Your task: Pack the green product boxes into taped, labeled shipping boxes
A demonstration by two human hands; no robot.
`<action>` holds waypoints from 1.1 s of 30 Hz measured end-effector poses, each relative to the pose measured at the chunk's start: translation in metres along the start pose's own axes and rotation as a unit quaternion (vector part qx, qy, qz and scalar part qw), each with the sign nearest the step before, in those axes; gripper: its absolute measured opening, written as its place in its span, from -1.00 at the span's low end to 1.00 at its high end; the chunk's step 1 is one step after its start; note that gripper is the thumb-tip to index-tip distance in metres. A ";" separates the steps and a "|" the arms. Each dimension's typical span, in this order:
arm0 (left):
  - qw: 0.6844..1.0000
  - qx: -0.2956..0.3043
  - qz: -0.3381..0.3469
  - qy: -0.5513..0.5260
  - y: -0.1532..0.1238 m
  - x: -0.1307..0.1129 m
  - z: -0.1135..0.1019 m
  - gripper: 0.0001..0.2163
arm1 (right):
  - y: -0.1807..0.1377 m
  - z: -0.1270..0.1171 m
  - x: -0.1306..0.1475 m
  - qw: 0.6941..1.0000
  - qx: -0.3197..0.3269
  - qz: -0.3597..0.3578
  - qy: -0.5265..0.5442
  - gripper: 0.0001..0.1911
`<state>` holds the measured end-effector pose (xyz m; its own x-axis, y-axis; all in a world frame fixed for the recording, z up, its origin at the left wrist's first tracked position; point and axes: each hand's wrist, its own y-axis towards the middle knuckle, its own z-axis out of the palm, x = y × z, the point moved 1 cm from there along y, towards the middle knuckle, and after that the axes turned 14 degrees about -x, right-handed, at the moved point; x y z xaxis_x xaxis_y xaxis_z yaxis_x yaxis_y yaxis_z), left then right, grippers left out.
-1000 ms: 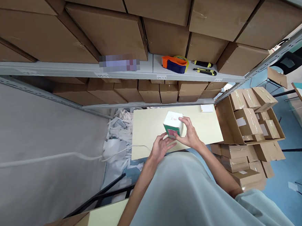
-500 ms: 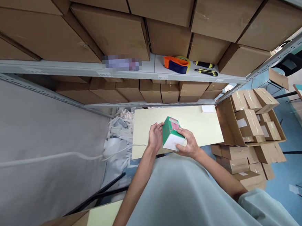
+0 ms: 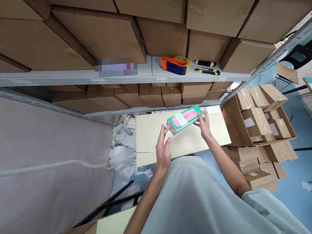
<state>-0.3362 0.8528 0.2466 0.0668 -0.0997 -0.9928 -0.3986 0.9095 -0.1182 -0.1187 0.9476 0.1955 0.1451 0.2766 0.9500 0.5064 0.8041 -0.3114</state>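
Observation:
A long green and pink printed box with a white label band is held over the pale yellow tabletop. My right hand grips its right end, thumb on the top face and fingers beneath. At the other end, my left hand has its thumb and fingers apart, and the fingertips are at the box's near left corner. Whether they press on it I cannot tell. Behind the box, a small white box or card stack lies at the back right of the tabletop.
Above the table, a grey shelf carries brown cartons, an orange and blue tape dispenser and two yellow-black box cutters. A large open carton of small boxes stands right. White scraps and a white cable are left.
The box has been turned from end-on to lengthwise, its pink printed face now showing, and moved up and right. My right hand shifted to its right end; my left hand lowered slightly.

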 end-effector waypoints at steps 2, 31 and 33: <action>0.998 0.036 0.053 0.022 -0.010 -0.010 0.010 -0.29 | 0.009 0.003 -0.011 0.989 0.032 0.143 0.006 -0.60; 0.974 -0.149 0.035 0.166 0.025 0.087 -0.007 -0.62 | -0.037 -0.028 -0.116 0.853 0.222 0.445 -0.154 -0.53; 0.975 -0.166 0.006 0.146 0.024 0.098 -0.022 -0.60 | -0.036 -0.020 -0.118 0.886 0.184 0.391 -0.165 -0.55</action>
<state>-0.3595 0.8562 0.1464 -0.1840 -0.2457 -0.9517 -0.6757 0.7348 -0.0591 -0.1374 0.8755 0.0953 0.0423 0.9158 0.3995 0.0408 0.3979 -0.9165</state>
